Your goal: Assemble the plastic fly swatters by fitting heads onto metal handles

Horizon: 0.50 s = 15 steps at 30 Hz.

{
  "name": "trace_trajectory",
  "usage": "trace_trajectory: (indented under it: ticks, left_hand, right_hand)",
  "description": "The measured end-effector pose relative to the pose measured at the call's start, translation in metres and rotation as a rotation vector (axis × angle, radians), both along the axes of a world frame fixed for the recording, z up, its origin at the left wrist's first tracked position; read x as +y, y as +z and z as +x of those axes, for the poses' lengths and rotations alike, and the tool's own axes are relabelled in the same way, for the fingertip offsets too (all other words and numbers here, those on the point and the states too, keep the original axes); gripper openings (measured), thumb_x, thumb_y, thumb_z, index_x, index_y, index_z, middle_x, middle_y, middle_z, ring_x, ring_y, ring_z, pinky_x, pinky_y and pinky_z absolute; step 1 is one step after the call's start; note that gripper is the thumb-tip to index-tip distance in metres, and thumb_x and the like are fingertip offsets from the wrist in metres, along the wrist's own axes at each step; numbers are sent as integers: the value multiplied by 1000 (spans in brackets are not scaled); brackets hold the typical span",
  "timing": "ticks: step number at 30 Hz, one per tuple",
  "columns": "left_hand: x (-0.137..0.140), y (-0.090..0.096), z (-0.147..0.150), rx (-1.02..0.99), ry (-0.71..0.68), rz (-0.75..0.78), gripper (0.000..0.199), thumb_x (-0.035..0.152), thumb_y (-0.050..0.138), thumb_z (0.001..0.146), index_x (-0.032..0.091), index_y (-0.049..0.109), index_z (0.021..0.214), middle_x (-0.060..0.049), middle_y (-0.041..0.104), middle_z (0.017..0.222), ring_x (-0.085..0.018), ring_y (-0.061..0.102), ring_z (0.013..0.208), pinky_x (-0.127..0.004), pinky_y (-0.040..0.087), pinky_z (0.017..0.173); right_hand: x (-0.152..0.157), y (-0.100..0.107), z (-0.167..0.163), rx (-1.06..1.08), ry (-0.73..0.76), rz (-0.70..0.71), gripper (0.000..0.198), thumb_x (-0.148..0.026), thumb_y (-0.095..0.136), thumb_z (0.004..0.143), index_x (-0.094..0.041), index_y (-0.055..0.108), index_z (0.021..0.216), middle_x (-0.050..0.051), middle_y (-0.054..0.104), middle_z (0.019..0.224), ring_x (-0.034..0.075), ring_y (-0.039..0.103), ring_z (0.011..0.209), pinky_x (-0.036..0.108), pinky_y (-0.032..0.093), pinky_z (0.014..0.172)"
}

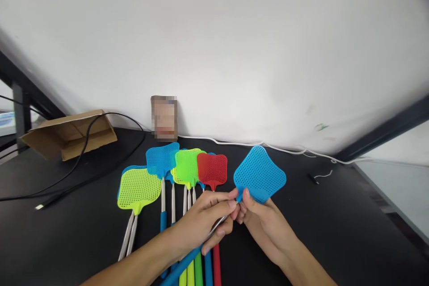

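A blue fly swatter (260, 174) is held tilted above the table by both hands. My left hand (209, 219) is closed round its metal shaft, just below the head. The fingers of my right hand (259, 214) pinch the neck where the head meets the shaft. Its blue handle slants down to the lower left, over other handles. Left of the hands lie several more swatters: a yellow-green one (139, 187), a blue one (163, 159), a green one (187, 167) and a red one (212, 170). My left arm hides parts of their shafts.
An open cardboard box (83, 136) lies at the left back, with a black cable (87, 136) running past it. A small blurred-out packet (164, 118) leans on the white wall. Along the wall's foot runs a white cable (234, 144). A small black piece (314, 179) lies at right.
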State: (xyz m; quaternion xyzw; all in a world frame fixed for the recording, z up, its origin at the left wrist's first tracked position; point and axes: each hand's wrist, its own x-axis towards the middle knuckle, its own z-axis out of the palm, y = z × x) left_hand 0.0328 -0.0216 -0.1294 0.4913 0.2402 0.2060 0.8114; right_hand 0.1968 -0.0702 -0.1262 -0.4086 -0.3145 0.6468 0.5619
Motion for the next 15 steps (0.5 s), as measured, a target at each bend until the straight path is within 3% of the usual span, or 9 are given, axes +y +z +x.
trace_trajectory:
  ticks: [6, 10, 13, 15]
  left_hand:
    - [0, 7, 2, -79, -47, -93, 34, 40, 53, 99, 15, 59, 77, 7, 48, 47, -5, 37, 26, -20, 20, 33]
    - [-4, 13, -1, -163, -101, -159, 32, 42, 57, 96, 16, 58, 77, 8, 48, 45, -5, 37, 25, -20, 23, 33]
    - [-5, 15, -6, -202, -103, -195, 31, 39, 57, 96, 16, 57, 76, 7, 47, 44, -5, 36, 25, -20, 23, 34]
    - [-4, 13, -8, -232, -47, -211, 31, 38, 55, 98, 16, 57, 77, 7, 47, 45, -4, 34, 25, -20, 22, 35]
  right_hand:
    - [-3, 5, -4, -82, -12, -4, 47, -60, 74, 81, -21, 55, 64, 2, 56, 69, 18, 52, 69, 36, 47, 71]
    - [0, 12, 10, -111, -27, 23, 44, -65, 70, 83, -22, 63, 75, 1, 49, 67, 17, 46, 64, 35, 43, 62]
    - [9, 21, 41, -52, -253, 190, 37, -64, 60, 91, -28, 67, 85, -3, 32, 62, 15, 30, 56, 32, 36, 55]
    - [15, 24, 58, -52, -380, 263, 30, -58, 62, 93, -29, 69, 88, -4, 30, 64, 16, 30, 58, 32, 35, 56]
